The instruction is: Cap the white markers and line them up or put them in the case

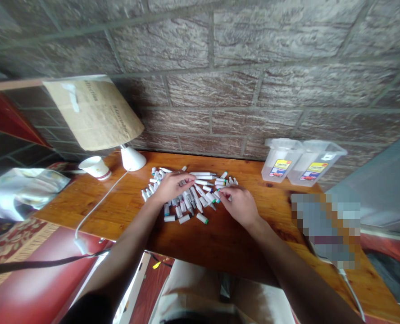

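A loose pile of white markers (200, 194) and short white marker caps with coloured ends lies on the wooden table (213, 240). Over the pile's left part is my left hand (175, 185), palm down, its fingers loosely stretched toward the right and holding nothing that I can see. My right hand (239, 203) is at the pile's right edge, thumb and forefinger pinched on a short white marker cap (216, 196). Several uncapped markers show their grey tapered ends between the hands. A cap with a green end (202, 218) lies at the near side of the pile.
A lamp (132, 158) with a paper shade and a paper cup (95, 167) stand at the left. Two clear plastic containers (281, 162) stand back right by the brick wall. A blurred-out device (325, 229) with a cable lies at the right. The lamp cord crosses the table's left side.
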Demonstrator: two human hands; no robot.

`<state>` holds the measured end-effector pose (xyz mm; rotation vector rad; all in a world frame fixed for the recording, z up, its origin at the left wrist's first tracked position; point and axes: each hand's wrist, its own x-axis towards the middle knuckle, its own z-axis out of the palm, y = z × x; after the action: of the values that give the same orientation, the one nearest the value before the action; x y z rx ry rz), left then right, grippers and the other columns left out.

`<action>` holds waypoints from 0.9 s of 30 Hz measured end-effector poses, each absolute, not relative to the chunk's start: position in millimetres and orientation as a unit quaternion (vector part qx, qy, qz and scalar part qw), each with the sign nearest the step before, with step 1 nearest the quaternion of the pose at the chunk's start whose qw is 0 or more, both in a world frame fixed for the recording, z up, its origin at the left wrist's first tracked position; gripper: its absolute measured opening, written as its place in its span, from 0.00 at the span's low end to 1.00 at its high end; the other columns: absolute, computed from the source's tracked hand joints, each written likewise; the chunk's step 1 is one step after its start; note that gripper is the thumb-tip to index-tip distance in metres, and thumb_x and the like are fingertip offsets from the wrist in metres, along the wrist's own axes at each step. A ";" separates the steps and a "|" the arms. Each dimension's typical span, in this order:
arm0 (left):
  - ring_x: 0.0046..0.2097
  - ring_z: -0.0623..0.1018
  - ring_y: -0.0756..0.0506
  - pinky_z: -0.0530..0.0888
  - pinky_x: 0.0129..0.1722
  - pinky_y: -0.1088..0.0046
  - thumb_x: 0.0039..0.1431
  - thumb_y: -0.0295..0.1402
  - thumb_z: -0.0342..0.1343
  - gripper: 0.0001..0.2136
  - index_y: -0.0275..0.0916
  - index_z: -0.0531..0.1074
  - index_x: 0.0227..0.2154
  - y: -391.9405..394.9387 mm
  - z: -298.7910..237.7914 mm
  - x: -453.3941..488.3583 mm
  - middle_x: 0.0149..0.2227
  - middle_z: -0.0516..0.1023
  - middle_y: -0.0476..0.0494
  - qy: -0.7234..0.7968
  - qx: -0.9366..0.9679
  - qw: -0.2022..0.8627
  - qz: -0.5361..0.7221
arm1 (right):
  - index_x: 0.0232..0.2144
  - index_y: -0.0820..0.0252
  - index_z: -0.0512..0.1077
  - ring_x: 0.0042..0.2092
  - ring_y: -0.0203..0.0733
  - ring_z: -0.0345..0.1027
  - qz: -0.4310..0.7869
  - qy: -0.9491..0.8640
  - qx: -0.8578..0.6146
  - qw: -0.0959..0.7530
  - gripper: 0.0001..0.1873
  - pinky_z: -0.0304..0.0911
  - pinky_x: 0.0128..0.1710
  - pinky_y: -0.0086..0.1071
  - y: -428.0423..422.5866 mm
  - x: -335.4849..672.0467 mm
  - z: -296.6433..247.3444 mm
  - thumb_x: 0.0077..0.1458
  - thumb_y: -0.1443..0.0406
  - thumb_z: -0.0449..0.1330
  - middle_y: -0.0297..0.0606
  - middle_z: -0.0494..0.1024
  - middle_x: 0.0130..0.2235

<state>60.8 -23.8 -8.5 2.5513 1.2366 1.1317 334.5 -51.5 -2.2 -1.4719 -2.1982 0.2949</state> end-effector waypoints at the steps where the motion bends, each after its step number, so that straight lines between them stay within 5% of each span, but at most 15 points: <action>1: 0.37 0.83 0.48 0.77 0.41 0.75 0.65 0.38 0.59 0.09 0.41 0.81 0.41 -23.0 -8.7 56.7 0.39 0.86 0.45 0.416 0.830 0.045 0.368 | 0.35 0.53 0.82 0.41 0.43 0.76 0.113 -0.798 -0.538 0.245 0.12 0.66 0.43 0.31 -50.7 335.5 -2.5 0.64 0.63 0.58 0.38 0.83 0.38; 8: 0.30 0.81 0.50 0.74 0.32 0.76 0.64 0.42 0.59 0.12 0.41 0.81 0.41 -19.6 -9.3 37.1 0.32 0.85 0.48 0.461 0.825 0.087 0.316 | 0.36 0.52 0.81 0.40 0.43 0.77 0.131 -0.777 -0.545 0.287 0.11 0.67 0.43 0.32 -40.2 350.6 -2.8 0.63 0.61 0.58 0.37 0.84 0.38; 16: 0.34 0.83 0.47 0.77 0.37 0.74 0.63 0.39 0.59 0.10 0.40 0.81 0.41 -22.1 -7.0 42.3 0.36 0.86 0.46 0.444 0.827 0.138 0.316 | 0.39 0.53 0.81 0.39 0.42 0.75 0.113 -0.758 -0.587 0.260 0.09 0.67 0.42 0.32 -26.0 368.3 -10.8 0.60 0.60 0.62 0.38 0.81 0.38; 27: 0.36 0.83 0.47 0.76 0.39 0.74 0.63 0.39 0.60 0.09 0.42 0.81 0.40 -24.1 -6.9 51.3 0.37 0.85 0.45 0.427 0.844 0.146 0.290 | 0.50 0.58 0.75 0.46 0.48 0.75 0.132 -0.733 -0.613 0.264 0.21 0.69 0.46 0.37 -26.4 365.8 -18.0 0.56 0.56 0.66 0.47 0.78 0.46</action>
<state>51.3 -24.1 -6.9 2.4296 1.2308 0.8355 365.8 -26.4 -18.0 -1.6581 -1.9809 0.3555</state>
